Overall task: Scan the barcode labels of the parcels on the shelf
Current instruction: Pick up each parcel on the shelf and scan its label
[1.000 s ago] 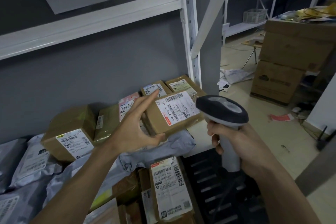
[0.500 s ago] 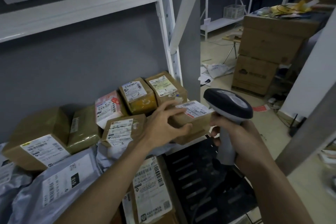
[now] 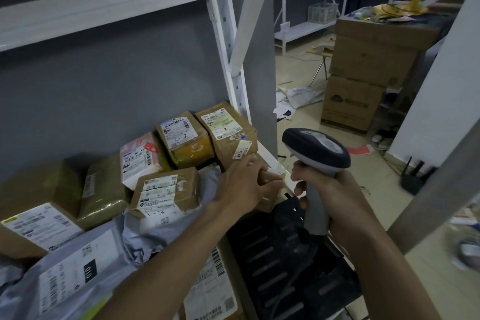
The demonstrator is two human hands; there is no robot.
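Gripping a small cardboard parcel (image 3: 270,176) at the shelf edge (image 3: 272,161) near the frame's centre, the left hand (image 3: 244,187) is curled over its top. The grey barcode scanner (image 3: 315,156) is held upright by its handle in the closed right hand (image 3: 330,189), just right of the parcel. More labelled parcels (image 3: 187,135) and grey mailer bags (image 3: 78,267) are spread across the shelf at centre and lower left.

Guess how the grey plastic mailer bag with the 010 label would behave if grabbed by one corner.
Probably floppy: the grey mailer bag looks wrinkled and sags over the parcels under it. Its film looks glossy, so it may be slippery in a pinch grip. A cardboard box rests partly on its upper edge, so pulling the bag could likely drag or tip that box.
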